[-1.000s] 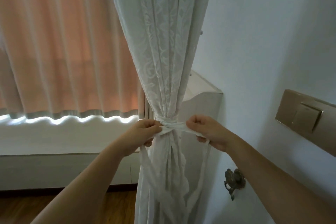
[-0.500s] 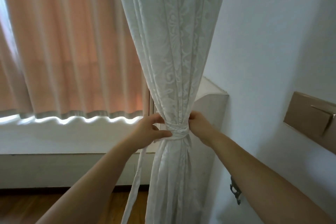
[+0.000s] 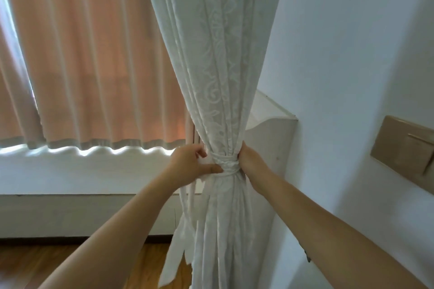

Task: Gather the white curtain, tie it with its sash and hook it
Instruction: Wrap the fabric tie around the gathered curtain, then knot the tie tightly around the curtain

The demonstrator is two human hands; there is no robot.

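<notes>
The white patterned curtain (image 3: pixel 216 73) hangs gathered into a bundle in the middle of the head view. A white sash (image 3: pixel 226 166) is wrapped and knotted round its waist. My left hand (image 3: pixel 190 164) grips the bundle from the left, thumb lying on the sash at the knot. My right hand (image 3: pixel 250 163) reaches round the right side of the bundle at the same height, its fingers hidden behind the fabric. A loose sash end (image 3: pixel 178 248) dangles down at the left. The metal wall hook (image 3: pixel 307 257) is almost wholly hidden behind my right forearm.
A peach curtain (image 3: pixel 94 54) covers the window at left above a white sill (image 3: pixel 82 171). A white cabinet (image 3: pixel 272 134) stands behind the bundle against the wall. A beige switch plate (image 3: pixel 404 148) sits on the right wall. Wood floor (image 3: pixel 23 263) shows below.
Both hands stopped pulling the sash ends apart and closed in on the knot. The ends dropped, and the view moved closer to the curtain.
</notes>
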